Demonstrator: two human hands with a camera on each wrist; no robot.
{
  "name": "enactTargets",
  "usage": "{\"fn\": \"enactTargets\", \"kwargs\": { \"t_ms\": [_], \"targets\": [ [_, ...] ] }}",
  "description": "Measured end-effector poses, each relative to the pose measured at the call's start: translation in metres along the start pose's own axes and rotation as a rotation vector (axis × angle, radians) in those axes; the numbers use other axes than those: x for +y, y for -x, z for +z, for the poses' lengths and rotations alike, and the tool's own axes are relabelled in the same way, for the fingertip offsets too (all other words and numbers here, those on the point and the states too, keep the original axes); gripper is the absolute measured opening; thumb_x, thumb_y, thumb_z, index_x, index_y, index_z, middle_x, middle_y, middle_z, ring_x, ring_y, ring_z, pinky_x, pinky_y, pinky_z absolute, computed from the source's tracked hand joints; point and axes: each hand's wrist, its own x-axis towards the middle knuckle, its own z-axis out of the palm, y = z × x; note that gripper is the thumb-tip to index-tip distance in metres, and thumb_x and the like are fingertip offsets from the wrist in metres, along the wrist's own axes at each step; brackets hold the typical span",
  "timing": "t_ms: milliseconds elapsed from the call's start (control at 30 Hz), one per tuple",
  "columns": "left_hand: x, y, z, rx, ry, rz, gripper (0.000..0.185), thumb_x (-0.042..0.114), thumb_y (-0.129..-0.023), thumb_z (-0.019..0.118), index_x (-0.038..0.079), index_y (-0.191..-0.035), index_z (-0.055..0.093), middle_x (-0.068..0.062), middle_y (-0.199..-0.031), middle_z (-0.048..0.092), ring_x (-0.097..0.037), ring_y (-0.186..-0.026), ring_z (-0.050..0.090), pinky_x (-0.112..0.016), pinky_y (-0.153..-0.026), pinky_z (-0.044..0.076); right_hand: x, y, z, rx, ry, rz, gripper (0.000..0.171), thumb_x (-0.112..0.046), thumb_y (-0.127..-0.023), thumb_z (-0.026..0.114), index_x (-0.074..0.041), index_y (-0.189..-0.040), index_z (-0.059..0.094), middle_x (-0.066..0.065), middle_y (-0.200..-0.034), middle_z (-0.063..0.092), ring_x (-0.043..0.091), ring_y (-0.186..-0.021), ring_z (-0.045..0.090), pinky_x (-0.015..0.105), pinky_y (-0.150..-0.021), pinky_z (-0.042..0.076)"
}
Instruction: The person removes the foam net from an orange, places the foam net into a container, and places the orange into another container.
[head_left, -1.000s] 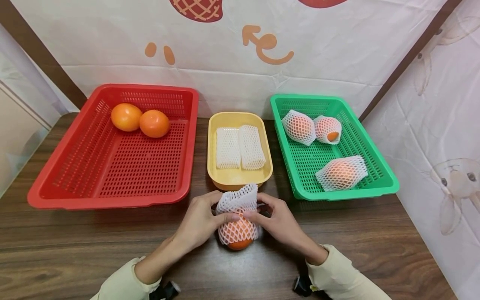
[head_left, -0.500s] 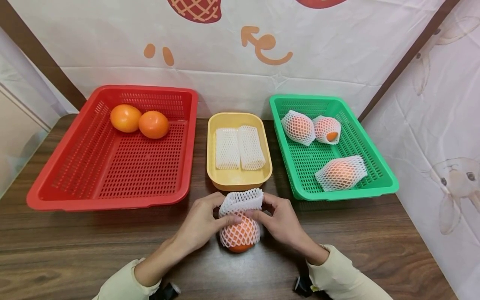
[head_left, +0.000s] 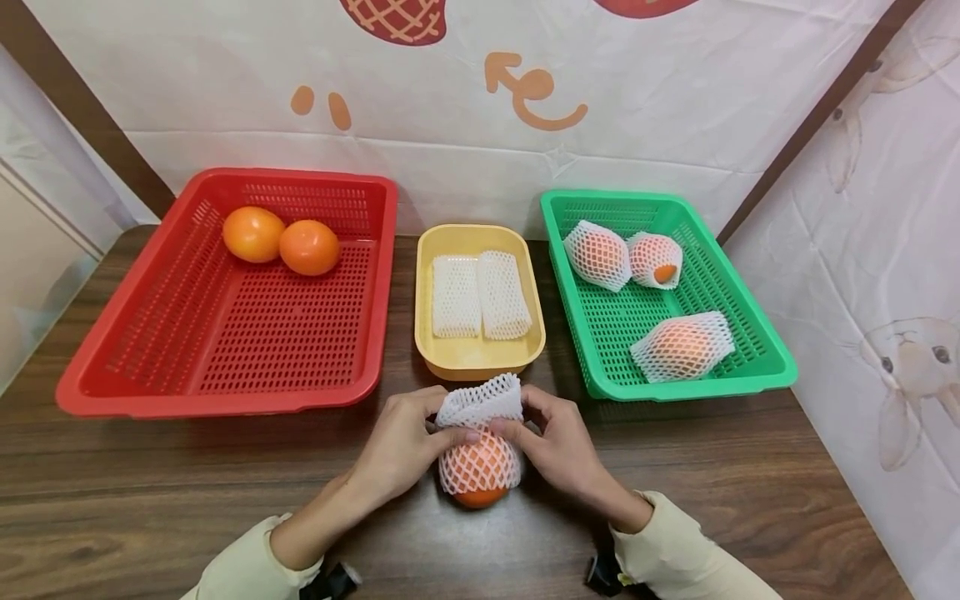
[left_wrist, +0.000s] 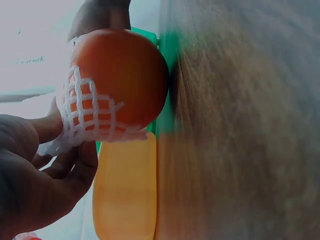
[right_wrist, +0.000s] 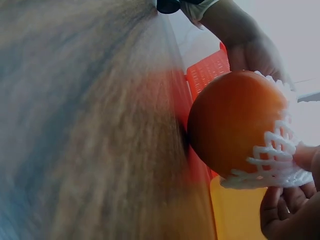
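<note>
Red basket [head_left: 217, 333] located at left of desk [head_left: 150, 500], two bare oranges [head_left: 281, 242] contained.

Left hand [head_left: 401, 446] and right hand [head_left: 558, 446] positioned at front centre; fingers [head_left: 457, 435] curled round foam net [head_left: 480, 417], net pinched from both sides over orange [head_left: 480, 475].

Wrist views: lower half of orange [left_wrist: 125, 75] shown uncovered and resting on desk; only a small bare patch seen in head view.

Versus earlier frame: net edge drawn slightly lower.

Yellow tray [head_left: 480, 358] with two folded nets [head_left: 480, 296] just behind hands. Green basket [head_left: 750, 367] at right, three netted oranges [head_left: 678, 346] contained.
</note>
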Motion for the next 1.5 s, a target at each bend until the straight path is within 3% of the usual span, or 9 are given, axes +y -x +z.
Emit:
{"fn": "enactTargets", "kwargs": {
  "t_ms": [200,300,567,700,1000,1267,1367,1500],
  "targets": [
    [0.000,-0.001,0.000,0.081,-0.020,0.074,0.019,0.011,-0.069,0.084,0.010,-0.084,0.073,0.008,-0.081,0.066,-0.005,-0.075,0.060,-0.025,-0.065,0.051,0.007,-0.001,-0.002,-0.106,-0.078,-0.013,0.030,-0.008,-0.085,0.073,-0.010,-0.114,0.065,-0.001,-0.108,0.064,0.015,-0.098,0.060,0.036,-0.082,0.051],
    [0.000,-0.001,0.000,0.097,-0.009,0.082,0.018,0.011,-0.070,0.084,0.011,-0.084,0.073,0.009,-0.082,0.066,-0.006,-0.076,0.060,-0.025,-0.065,0.051,0.011,-0.001,-0.002,-0.102,-0.098,-0.039,0.030,-0.011,-0.083,0.075,-0.012,-0.112,0.068,-0.001,-0.108,0.066,0.016,-0.099,0.061,0.036,-0.082,0.051],
    [0.000,-0.002,0.000,0.038,0.009,0.040,0.026,0.026,-0.070,0.085,0.020,-0.091,0.071,0.015,-0.085,0.059,-0.007,-0.077,0.053,-0.032,-0.062,0.047,-0.011,0.000,-0.004,-0.004,-0.028,0.009,0.022,0.001,-0.080,0.075,-0.001,-0.102,0.071,0.005,-0.098,0.070,0.012,-0.092,0.061,0.034,-0.078,0.052],
    [0.001,-0.002,-0.002,0.004,-0.013,0.035,0.021,0.023,-0.071,0.084,0.020,-0.087,0.071,0.015,-0.083,0.059,-0.005,-0.076,0.054,-0.033,-0.064,0.048,-0.020,0.001,-0.005,0.004,-0.021,-0.005,0.021,0.001,-0.080,0.074,0.001,-0.101,0.070,0.007,-0.097,0.070,0.010,-0.089,0.060,0.032,-0.075,0.052],
    [0.004,-0.001,-0.001,0.036,-0.019,0.075,0.018,0.010,-0.071,0.084,0.014,-0.085,0.073,0.011,-0.084,0.064,-0.005,-0.078,0.058,-0.029,-0.067,0.051,0.011,0.000,-0.001,-0.009,-0.034,-0.030,0.025,-0.005,-0.083,0.074,-0.006,-0.108,0.069,0.002,-0.103,0.069,0.013,-0.092,0.060,0.031,-0.075,0.052],
    [0.002,-0.001,0.000,0.085,-0.056,0.122,0.021,0.008,-0.070,0.084,0.011,-0.088,0.073,0.007,-0.087,0.067,-0.005,-0.082,0.061,-0.026,-0.070,0.051,0.011,-0.002,-0.002,-0.111,-0.109,-0.024,0.031,-0.016,-0.085,0.075,-0.015,-0.114,0.065,-0.001,-0.107,0.065,0.018,-0.096,0.059,0.036,-0.080,0.051],
    [0.002,-0.001,-0.001,0.072,-0.050,0.118,0.021,0.009,-0.071,0.083,0.012,-0.089,0.073,0.008,-0.087,0.066,-0.006,-0.081,0.060,-0.028,-0.069,0.051,0.011,0.000,-0.002,-0.100,-0.106,-0.021,0.027,-0.019,-0.083,0.076,-0.017,-0.109,0.068,-0.003,-0.105,0.067,0.017,-0.094,0.061,0.036,-0.079,0.052],
    [0.003,-0.003,-0.005,0.000,-0.046,0.081,0.029,0.019,-0.071,0.084,0.013,-0.096,0.070,0.009,-0.090,0.063,-0.007,-0.082,0.057,-0.032,-0.069,0.051,0.010,0.000,-0.002,-0.064,-0.109,-0.032,0.027,-0.016,-0.083,0.076,-0.012,-0.108,0.070,0.000,-0.105,0.068,0.017,-0.096,0.062,0.036,-0.079,0.053]
  ]
}}
